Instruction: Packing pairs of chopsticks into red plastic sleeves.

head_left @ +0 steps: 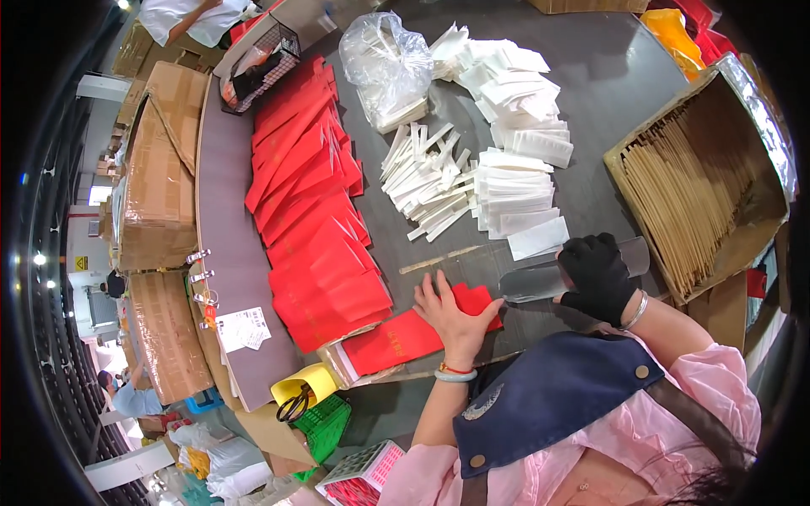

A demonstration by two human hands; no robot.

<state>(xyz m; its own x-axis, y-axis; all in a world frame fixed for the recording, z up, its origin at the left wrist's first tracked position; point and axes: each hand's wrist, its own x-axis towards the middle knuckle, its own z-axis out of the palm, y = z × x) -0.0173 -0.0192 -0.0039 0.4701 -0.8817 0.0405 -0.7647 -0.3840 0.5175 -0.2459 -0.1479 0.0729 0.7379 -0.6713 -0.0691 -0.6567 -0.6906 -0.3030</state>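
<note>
My bare left hand (456,322) lies with spread fingers on a red paper envelope (390,342) at the table's near edge. The envelope's flap end shows past my thumb. In a black fingerless glove, my right hand (596,277) is closed on a clear, curved plastic sheet (528,285), which sticks out on both sides of it. Just beyond that hand is a row of white paper slips (516,198), fanned out over one another. A long overlapping row of red envelopes (316,240) covers the table's left part.
Loose white strips (426,181) and a clear bag of white slips (384,67) lie farther back. At right, an open carton (704,169) holds brown cardboard pieces. A yellow holder with black scissors (295,405) hangs at the near left edge, by a wire basket (261,67) farther back.
</note>
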